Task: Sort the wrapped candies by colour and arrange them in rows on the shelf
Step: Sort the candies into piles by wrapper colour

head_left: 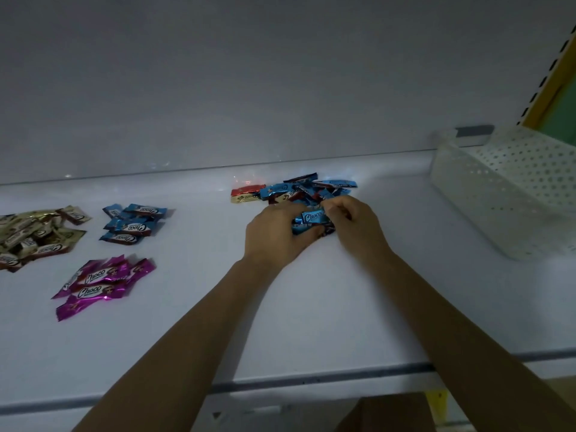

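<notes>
White shelf (311, 307) surface: left hand (274, 233) clasps a blue Choco candy bundle (314, 218); right hand (358, 227) fingers curled, apparently pinching its wrapper end.

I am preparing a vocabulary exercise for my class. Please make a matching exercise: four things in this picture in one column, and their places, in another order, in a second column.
Things
1 gold candies
2 pink candies
3 white basket
4 blue candy

Places
A right end of the shelf
B gripped between the left hand and the right hand
C far left
D left, nearest the front edge

Pairs: 1-C, 2-D, 3-A, 4-B
</notes>
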Available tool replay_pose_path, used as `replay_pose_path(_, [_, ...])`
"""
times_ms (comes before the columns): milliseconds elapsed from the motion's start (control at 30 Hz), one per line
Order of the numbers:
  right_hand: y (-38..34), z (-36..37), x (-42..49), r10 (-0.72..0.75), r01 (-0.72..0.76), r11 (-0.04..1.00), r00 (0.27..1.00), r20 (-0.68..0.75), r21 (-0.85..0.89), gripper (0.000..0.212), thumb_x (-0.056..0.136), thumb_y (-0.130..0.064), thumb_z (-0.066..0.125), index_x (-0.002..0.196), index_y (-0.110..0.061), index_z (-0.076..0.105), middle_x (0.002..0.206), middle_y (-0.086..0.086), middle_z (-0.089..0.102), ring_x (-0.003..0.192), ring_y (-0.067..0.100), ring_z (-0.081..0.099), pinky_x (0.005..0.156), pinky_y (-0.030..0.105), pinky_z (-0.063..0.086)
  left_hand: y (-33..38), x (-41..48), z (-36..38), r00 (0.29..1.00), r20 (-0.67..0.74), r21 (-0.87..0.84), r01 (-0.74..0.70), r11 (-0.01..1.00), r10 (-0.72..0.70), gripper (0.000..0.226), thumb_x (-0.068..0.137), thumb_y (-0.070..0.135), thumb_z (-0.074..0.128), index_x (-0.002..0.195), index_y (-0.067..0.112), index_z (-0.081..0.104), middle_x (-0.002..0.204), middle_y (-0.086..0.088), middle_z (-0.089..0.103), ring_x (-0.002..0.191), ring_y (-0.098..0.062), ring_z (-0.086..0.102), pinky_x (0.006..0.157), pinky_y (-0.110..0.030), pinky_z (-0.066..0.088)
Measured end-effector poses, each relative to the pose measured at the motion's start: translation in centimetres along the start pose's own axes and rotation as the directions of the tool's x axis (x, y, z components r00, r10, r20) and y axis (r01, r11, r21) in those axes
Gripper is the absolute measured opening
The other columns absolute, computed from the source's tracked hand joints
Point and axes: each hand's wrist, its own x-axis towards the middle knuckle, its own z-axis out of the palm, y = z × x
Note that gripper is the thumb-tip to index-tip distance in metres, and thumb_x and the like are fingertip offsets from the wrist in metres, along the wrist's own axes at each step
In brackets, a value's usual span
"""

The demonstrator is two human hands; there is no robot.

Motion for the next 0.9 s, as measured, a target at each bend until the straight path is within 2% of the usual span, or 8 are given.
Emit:
replay_pose_path(100, [-0.2,0.2,-0.2,0.019,-0.017,0.997,0.999,-0.03,0.073,0.014,0.096,-0.021,0.051,0.107,-0.017,0.059,0.088,-0.009,0.06,0.071,-0.007,0.053,0.058,0.0,0.037,0.2,-0.1,-0.8,0.989,-0.013,-0.25,0.139,0.958,-0.147,0.033,0.087,0.042,0.067,0.109,0.018,0.069,0.095,0.002,0.071,0.083,-0.016,0.066,0.069,-0.036,0.055])
replay_pose_path(233, [-0.1,0.4,-0.6,-0.021,0.021,1.0,1.0,-0.017,0.007,0.027,0.096,-0.023,0.053,0.12,-0.012,0.058,0.102,-0.003,0.059,0.081,0.001,0.054,0.062,-0.002,0.037,-0.1,0.6,-2.3,0.911,0.072,-0.753,0.317,0.577,-0.406,0.03,0.087,0.03,0.07,0.098,0.002,0.07,0.087,-0.014,0.072,0.081,-0.029,0.071,0.077,-0.051,0.058])
replay_pose_path(333, [-0.1,0.7,-0.5,-0.13,0.129,0.979,0.991,0.007,-0.158,0.028,0.094,-0.026,0.057,0.117,-0.01,0.06,0.101,-0.004,0.061,0.09,0.006,0.055,0.071,0.008,0.04,0.7,0.6,-3.8,0.875,0.09,-0.858,0.31,0.408,-0.476,0.031,0.092,0.019,0.065,0.096,-0.012,0.063,0.076,-0.015,0.067,0.069,-0.023,0.066,0.064,-0.041,0.059])
replay_pose_path(433, [0.4,1.0,-0.2,-0.275,0.278,0.892,0.96,0.061,-0.357,0.025,0.088,-0.036,0.062,0.104,-0.018,0.068,0.093,-0.005,0.066,0.086,0.011,0.061,0.075,0.026,0.048,1.3,0.0,-4.9,0.873,0.13,-0.874,0.325,0.363,-0.469,0.021,0.096,0.011,0.055,0.104,-0.008,0.061,0.048,0.01,0.06,0.043,-0.001,0.057,0.043,-0.011,0.043])
replay_pose_path(600, [-0.3,1.4,-0.7,-0.428,0.406,0.778,0.901,0.068,-0.479,0.029,0.088,-0.038,0.051,0.095,-0.018,0.07,0.09,-0.001,0.068,0.088,0.018,0.058,0.08,0.033,0.041,-0.1,-1.9,-5.7,0.854,0.165,-0.876,0.357,0.324,-0.493,0.014,0.094,0.016,0.06,0.091,0.004,0.066,0.065,0.002,0.065,0.048,-0.002,0.057,0.046,-0.015,0.045])
replay_pose_path(700, [-3.2,1.8,-1.1,-0.436,0.421,0.874,0.9,-0.01,-0.243,0.035,0.093,-0.039,0.047,0.106,-0.014,0.068,0.094,-0.003,0.068,0.088,0.011,0.06,0.075,0.024,0.044,-1.0,-3.2,-6.1,0.865,0.173,-0.821,0.39,0.416,-0.471,0.016,0.092,0.021,0.064,0.089,0.005,0.07,0.072,-0.004,0.066,0.052,-0.01,0.05,0.052,-0.024,0.045])
replay_pose_path(800, [-7.5,3.4,-1.6,-0.144,0.076,0.955,0.963,0.226,0.286,0.027,0.093,-0.028,0.059,0.114,-0.013,0.061,0.093,-0.01,0.067,0.085,-0.001,0.064,0.073,0.013,0.049,-1.4,-4.1,-7.0,0.905,0.148,-0.798,0.348,0.492,-0.399,0.019,0.091,0.016,0.064,0.091,-0.003,0.068,0.076,-0.021,0.063,0.058,-0.019,0.05,0.056,-0.028,0.045])
replay_pose_path(900, [-9.7,5.8,-2.0,-0.026,-0.163,0.878,0.923,0.384,0.451,0.02,0.091,-0.015,0.062,0.106,-0.002,0.066,0.097,0.015,0.07,0.083,0.02,0.066,0.072,0.031,0.054,-2.0,-5.1,-7.9,0.928,0.132,-0.778,0.315,0.543,-0.349,0.014,0.092,0.009,0.061,0.09,-0.002,0.069,0.08,-0.024,0.066,0.066,-0.02,0.056,0.06,-0.023,0.047])
